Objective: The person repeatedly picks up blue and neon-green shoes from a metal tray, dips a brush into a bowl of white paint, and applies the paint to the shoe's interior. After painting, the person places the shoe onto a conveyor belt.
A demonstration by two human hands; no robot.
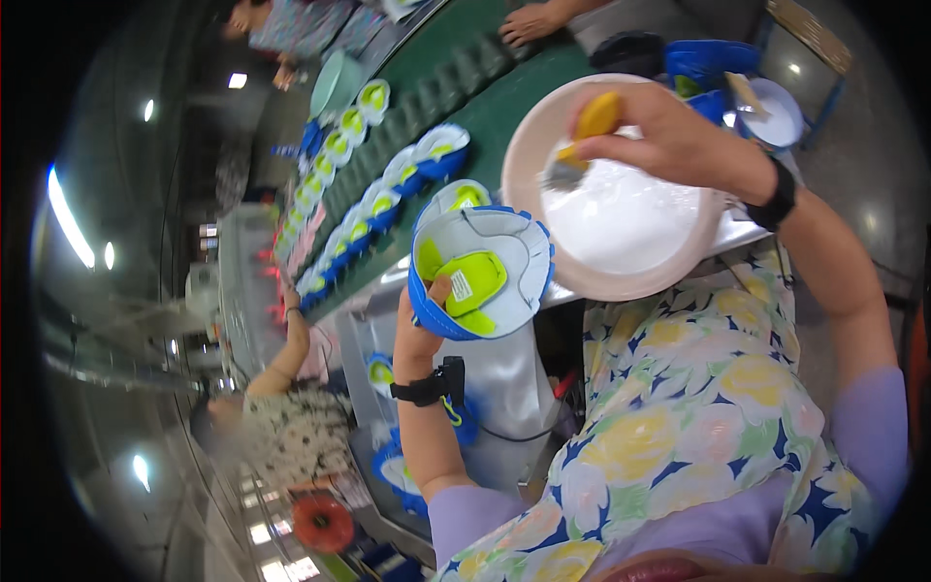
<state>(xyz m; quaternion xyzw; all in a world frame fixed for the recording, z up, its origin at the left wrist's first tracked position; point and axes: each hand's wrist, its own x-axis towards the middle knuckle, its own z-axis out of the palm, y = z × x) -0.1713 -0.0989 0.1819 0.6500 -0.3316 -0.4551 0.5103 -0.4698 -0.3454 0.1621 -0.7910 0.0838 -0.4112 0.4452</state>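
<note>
My left hand (pixel 421 318) grips a blue shoe upper (pixel 514 242) with white lining and a lime-green tongue, its thumb pressed on the tongue. The upper is held up at the left side of a wide pale-pink basin (pixel 527 136), overlapping its rim from this view. White liquid or paste (pixel 621 228) covers the basin's bottom. Above it, my right hand (pixel 664 136) is closed round the yellow handle of a brush (pixel 595 118). The bristles point down to the left over the white stuff; whether they touch it I cannot tell.
Rows of similar uppers (pixel 383 204) and dark shoe lasts (pixel 436 89) stretch along a green conveyor belt (pixel 509 92). A white bucket (pixel 773 114) stands at the far right. More uppers (pixel 396 468) lie at lower left. Co-workers are at the left, and another person's hand (pixel 529 23) rests across the belt.
</note>
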